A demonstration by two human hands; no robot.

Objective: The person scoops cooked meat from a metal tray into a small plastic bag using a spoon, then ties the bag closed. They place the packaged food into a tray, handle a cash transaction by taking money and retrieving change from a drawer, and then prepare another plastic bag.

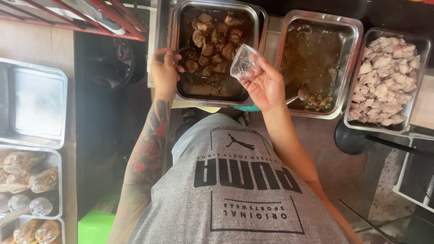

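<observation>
Left hand (165,72) curled shut around the dark handle of a spoon (184,49), knuckles over the near left rim of a rectangular steel tray of dark brown meat chunks in sauce (216,45); spoon's bowl down in the sauce, mostly hidden. Forearm tattooed with red flowers.

Right hand (266,86) raised palm-up just beside that tray's near right corner, fingers pinched on a small clear plastic bag (245,63) — bag crumpled, mouth turned toward the meat tray, seemingly holding nothing yet. Hands apart, each clamped on its own thing, the meat tray between them.

Just right of the bag, a second steel tray of thin brown broth (312,54), with a metal spoon (299,95) resting at its near edge beside a small heap of chopped bits. Farther right, a third steel tray heaped with pale, pinkish-white meat pieces (384,72), touching or nearly touching the broth tray — cannot tell which.

Well apart on the left, a shallow steel tray with a flat lid-like insert (34,104); nearer along the same side, steel trays of knotted clear bags filled with brownish food (27,180). Red metal bars (90,18) across the far left corner. Bright green block (95,226) low at the left; grey printed shirt filling the near middle.
</observation>
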